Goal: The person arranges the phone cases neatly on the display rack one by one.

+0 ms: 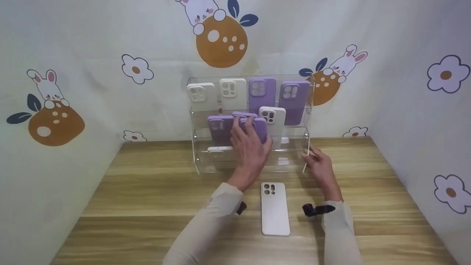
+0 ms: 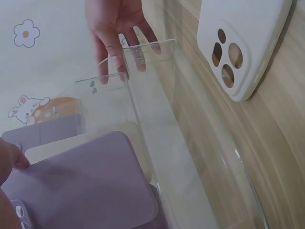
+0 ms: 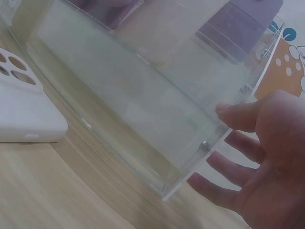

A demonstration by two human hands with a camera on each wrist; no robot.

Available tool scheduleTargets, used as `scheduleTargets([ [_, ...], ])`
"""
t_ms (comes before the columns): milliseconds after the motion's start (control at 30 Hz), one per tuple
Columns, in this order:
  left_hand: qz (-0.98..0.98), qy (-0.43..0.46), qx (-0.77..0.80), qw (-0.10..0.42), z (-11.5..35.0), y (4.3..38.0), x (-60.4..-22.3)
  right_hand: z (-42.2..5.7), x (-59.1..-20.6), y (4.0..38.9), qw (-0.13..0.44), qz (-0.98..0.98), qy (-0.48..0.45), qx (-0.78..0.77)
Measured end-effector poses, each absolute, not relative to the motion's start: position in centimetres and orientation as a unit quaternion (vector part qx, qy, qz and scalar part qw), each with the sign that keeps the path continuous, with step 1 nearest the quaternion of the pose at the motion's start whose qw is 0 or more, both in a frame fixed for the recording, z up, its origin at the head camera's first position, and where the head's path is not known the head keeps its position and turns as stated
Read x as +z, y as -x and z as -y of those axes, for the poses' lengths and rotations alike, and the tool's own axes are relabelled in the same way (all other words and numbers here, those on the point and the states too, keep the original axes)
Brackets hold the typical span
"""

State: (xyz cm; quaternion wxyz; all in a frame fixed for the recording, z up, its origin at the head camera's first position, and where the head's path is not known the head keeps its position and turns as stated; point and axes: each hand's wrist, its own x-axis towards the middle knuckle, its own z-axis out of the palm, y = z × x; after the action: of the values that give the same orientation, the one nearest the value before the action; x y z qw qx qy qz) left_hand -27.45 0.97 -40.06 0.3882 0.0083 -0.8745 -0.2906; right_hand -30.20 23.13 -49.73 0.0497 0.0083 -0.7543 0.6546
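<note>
A clear acrylic display stand (image 1: 290, 162) with stepped tiers holds white and purple phone cases. My left hand (image 1: 252, 152) grips a purple phone case (image 1: 261, 127) at a middle tier, fingers over its top and thumb at its right side. In the left wrist view the back of that purple case (image 2: 90, 176) shows large, partly over other cases. Down at the stand's right side, my right hand (image 1: 321, 167) holds the side panel. The right wrist view shows the right thumb (image 3: 238, 117) on the near side of the panel edge, with the fingers beyond it.
A white phone case (image 1: 276, 213) lies on the wooden table (image 1: 147, 206) in front of the stand. Two white and two purple cases (image 1: 294, 103) fill the top tier. Another white case (image 1: 220, 149) sits low on the left. A patterned cloth (image 1: 162, 106) hangs behind.
</note>
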Motion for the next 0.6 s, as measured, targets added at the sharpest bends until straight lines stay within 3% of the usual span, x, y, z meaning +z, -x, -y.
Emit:
scheduleTargets([
  [233,0.866,-0.031,-0.274,0.417,-1.1,28.4,-41.0,-23.2,-49.7,30.2,0.055,0.754,-0.002,0.655],
  [600,0.871,-0.033,-0.268,0.41,-1.1,28.5,-42.2,-23.1,-49.5,30.1,0.051,0.755,0.002,0.654],
])
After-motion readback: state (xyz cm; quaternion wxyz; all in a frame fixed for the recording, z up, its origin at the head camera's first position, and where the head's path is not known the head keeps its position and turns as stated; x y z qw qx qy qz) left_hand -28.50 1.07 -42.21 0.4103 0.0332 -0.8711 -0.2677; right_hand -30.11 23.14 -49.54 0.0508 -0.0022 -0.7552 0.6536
